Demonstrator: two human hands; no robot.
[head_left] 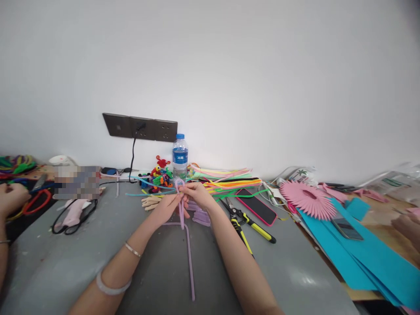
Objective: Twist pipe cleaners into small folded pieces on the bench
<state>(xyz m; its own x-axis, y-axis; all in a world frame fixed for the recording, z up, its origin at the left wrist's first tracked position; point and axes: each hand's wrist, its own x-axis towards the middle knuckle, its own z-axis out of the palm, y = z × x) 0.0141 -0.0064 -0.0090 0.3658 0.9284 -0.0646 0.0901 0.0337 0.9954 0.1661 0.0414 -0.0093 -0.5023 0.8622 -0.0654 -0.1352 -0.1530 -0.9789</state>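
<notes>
A light purple pipe cleaner (pixel 182 217) is bent into loops between my two hands, above the middle of the grey table. My left hand (pixel 168 207) pinches it from the left and my right hand (pixel 198 195) from the right, their fingertips close together. Some of the fingers are hidden behind the loops. Below my hands, another purple pipe cleaner (pixel 190 267) lies bent on the table, its long leg toward me. A bundle of folded purple pieces (pixel 201 217) lies just behind my right wrist, partly covered.
Yellow-handled pliers (pixel 251 226) and a phone (pixel 257 206) lie to the right. Behind stand a water bottle (pixel 180 156) and colourful pipe cleaners (pixel 229 186). A pink glue gun (pixel 74 213) lies left. Other people's hands (pixel 13 197) show at both edges; blue sheets (pixel 370 258) lie right.
</notes>
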